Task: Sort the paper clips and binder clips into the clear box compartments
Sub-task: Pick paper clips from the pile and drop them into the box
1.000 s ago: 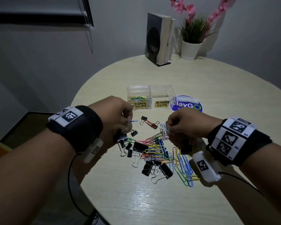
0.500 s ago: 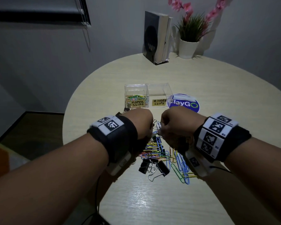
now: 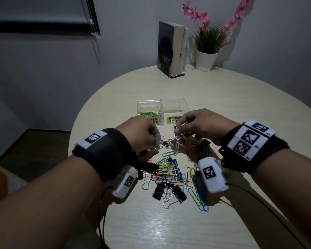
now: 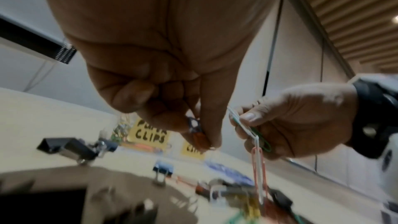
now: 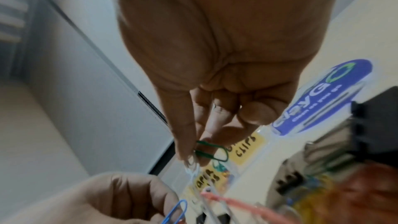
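Note:
The clear box (image 3: 149,105) stands mid-table, its left compartment holding coloured paper clips (image 3: 153,113). Just in front of it, my left hand (image 3: 155,139) (image 4: 200,135) pinches a blue paper clip (image 5: 176,210), with something small and orange at its fingertips. Beside it, my right hand (image 3: 177,130) (image 5: 198,152) pinches a green paper clip (image 5: 215,151) and a white paper clip (image 4: 243,125). A pink paper clip (image 4: 258,164) hangs linked below them. The mixed pile of clips (image 3: 169,173) lies under both wrists, with black binder clips (image 3: 178,194) at its near edge.
Books in a black holder (image 3: 171,49) and a potted plant (image 3: 206,56) stand at the table's far edge. A blue round label (image 5: 323,98) lies right of the box. The round table's left edge (image 3: 74,141) drops off close to my left wrist.
Both hands have moved forward from the pile toward the box. The right hand has risen, drawing a linked strand of paper clips up off the pile.

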